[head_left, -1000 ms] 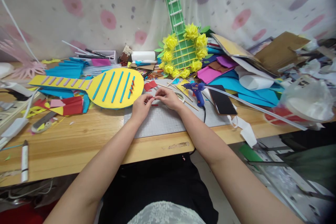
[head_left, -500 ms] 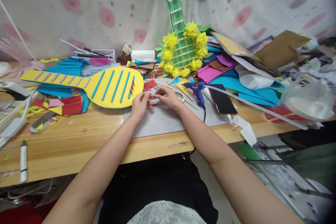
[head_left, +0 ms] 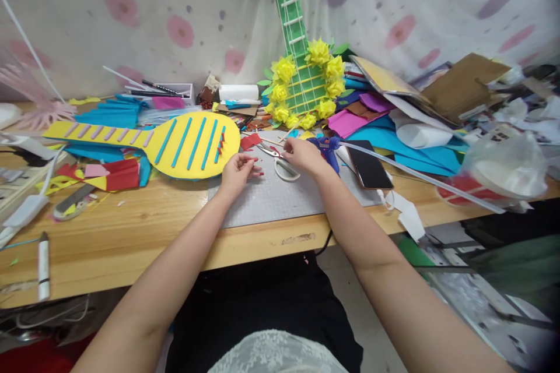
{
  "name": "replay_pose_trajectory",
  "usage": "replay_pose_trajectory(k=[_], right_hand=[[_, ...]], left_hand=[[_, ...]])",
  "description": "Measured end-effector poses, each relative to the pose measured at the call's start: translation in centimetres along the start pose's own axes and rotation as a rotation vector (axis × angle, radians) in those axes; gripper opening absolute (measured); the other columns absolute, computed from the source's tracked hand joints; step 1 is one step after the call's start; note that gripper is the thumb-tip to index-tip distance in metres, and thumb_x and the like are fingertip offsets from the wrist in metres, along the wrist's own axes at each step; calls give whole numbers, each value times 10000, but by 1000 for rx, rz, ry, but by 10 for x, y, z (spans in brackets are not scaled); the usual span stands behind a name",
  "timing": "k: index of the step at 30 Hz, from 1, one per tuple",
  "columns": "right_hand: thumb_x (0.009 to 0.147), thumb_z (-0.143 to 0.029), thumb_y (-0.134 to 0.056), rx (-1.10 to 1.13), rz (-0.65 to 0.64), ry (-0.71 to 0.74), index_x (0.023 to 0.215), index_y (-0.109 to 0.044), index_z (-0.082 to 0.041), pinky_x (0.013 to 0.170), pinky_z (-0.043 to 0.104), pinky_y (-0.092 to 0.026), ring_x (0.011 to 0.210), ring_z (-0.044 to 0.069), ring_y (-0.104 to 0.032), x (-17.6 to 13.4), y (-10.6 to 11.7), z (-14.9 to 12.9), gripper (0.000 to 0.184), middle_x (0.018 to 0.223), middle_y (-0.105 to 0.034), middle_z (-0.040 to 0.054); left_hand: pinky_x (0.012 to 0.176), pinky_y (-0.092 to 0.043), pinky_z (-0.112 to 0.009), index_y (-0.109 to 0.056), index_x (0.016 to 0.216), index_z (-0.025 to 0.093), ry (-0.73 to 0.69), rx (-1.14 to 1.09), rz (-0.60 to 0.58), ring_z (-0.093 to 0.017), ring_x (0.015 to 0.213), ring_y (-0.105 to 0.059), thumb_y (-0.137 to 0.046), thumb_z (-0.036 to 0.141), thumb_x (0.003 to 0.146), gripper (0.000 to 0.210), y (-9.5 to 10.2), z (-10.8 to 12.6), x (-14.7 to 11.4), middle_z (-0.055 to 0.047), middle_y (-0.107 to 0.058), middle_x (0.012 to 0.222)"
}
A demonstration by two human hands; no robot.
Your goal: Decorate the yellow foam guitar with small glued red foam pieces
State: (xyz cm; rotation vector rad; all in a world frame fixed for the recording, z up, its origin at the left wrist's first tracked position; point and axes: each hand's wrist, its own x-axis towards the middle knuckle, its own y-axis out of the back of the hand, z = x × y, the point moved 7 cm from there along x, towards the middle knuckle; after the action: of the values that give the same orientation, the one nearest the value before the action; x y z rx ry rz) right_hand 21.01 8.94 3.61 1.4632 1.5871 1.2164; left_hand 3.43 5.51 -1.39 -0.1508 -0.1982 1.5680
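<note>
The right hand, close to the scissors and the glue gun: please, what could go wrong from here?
The right hand is beside the glue gun; if the nozzle is hot, which cannot be seen, a burn is possible. The blades of the scissors are between the two hands, so a careless movement might nick a finger. The small red piece in the fingertips of the left hand could slip and drop.

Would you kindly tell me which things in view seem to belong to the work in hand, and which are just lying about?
Likely in use: small red piece in the left hand; scissors at the right hand; yellow guitar; hot glue gun; cutting mat.

Apparently just lying about: smartphone; plastic bag; brown cardboard.
</note>
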Motion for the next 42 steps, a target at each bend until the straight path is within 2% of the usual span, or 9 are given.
replay_pose_trajectory(k=[4,10,18,23,27,29,34,38,42], right_hand=[[765,-361,-594,-271,-118,-3,907,-614,-140,729,290,-413,915,233,-585,-6,0,11,263,963,-650,141],[842,-571,-407,-384,-75,-24,987,-601,-115,756,341,-424,989,284,-574,-15,-9,2,516,1047,-627,192],[780,-488,-515,-348,-181,-60,990,-607,-132,758,329,-427,950,271,-603,-18,-11,-3,424,1014,-658,172],[762,-476,-525,88,-257,-150,747,-641,-166,668,280,-438,802,217,-626,-17,-5,16,331,834,-692,90],[741,-423,-555,608,-384,-131,768,-613,-163,622,252,-449,693,154,-610,-24,-6,17,267,795,-677,61],[700,-439,-597,621,-289,-88,797,-582,-168,599,248,-434,667,140,-581,-24,-3,16,289,786,-655,45],[601,-496,-677,250,26,11,891,-529,-189,595,241,-376,676,134,-509,-21,-4,16,447,831,-608,19],[645,-527,-643,194,105,114,926,-541,-181,645,250,-374,737,155,-527,-26,-9,15,457,878,-611,45],[689,-553,-606,95,89,102,820,-564,-201,598,242,-327,669,155,-521,-34,-7,16,378,756,-622,24]], left_hand=[[623,-562,-274,-520,780,138,-58,38,-43,-101,630,-650,-664,261,691,209,-5,0,-1,-43,-654,862],[486,-500,-200,-518,835,155,-153,140,-15,-52,457,-565,-603,236,721,164,-5,6,1,15,-615,733],[487,-485,-198,-468,949,172,-141,164,8,-64,479,-573,-635,181,672,324,-1,6,3,40,-577,724],[491,-486,-204,-501,823,166,-90,149,0,-67,477,-560,-686,218,626,275,0,7,2,45,-579,655],[501,-502,-226,-508,778,157,-28,95,-38,-79,469,-567,-722,249,584,303,-2,5,1,41,-588,628],[497,-501,-226,-500,782,156,-11,69,-35,-79,458,-568,-735,254,566,333,-3,5,1,43,-592,626],[503,-516,-235,-457,847,169,-9,25,10,-87,462,-582,-746,269,548,428,0,5,-1,52,-607,626],[497,-523,-241,-418,909,186,-47,3,68,-135,566,-641,-732,273,570,470,6,5,1,39,-621,646],[502,-528,-245,-396,947,188,-83,-19,111,-167,624,-666,-723,252,581,495,13,6,3,30,-628,659]])
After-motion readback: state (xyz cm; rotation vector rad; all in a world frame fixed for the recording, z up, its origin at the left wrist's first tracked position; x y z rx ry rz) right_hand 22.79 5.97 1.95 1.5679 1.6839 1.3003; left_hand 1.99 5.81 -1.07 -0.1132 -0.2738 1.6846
